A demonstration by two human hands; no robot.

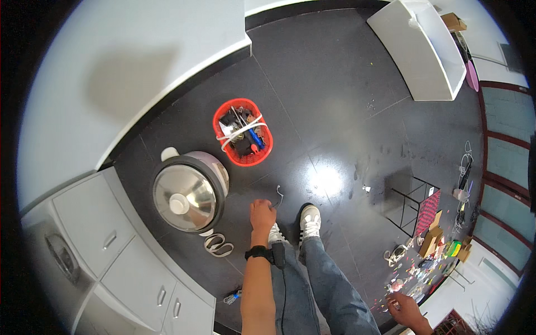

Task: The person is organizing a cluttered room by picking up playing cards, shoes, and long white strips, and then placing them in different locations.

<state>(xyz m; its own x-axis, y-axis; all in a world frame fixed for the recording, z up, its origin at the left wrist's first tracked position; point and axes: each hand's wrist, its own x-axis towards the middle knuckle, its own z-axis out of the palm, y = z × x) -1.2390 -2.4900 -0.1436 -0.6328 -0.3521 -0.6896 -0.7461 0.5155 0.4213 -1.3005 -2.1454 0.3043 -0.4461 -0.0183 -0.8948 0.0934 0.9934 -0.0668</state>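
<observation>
My left hand (263,215) is closed around the end of a thin white cable (279,194), whose free part curls beyond my fingers above the dark floor. A black band is on that wrist. To its left stands a large round cooker (185,198) with a metal lid and pale knob. Farther ahead sits a red plastic basket (271,144) holding tools, black parts and white cord. My right hand (400,309) is held out at the lower right with bent fingers; whether it holds anything is unclear. It appears over scattered litter.
A coiled pale strap (218,245) and a bundled cable (233,296) lie at the left. A stool with a red patterned seat (428,213) lies tipped over at the right, near a cardboard box (431,242). White cabinets (94,220) line the lower left; a white bin-like container (412,54) stands upper right.
</observation>
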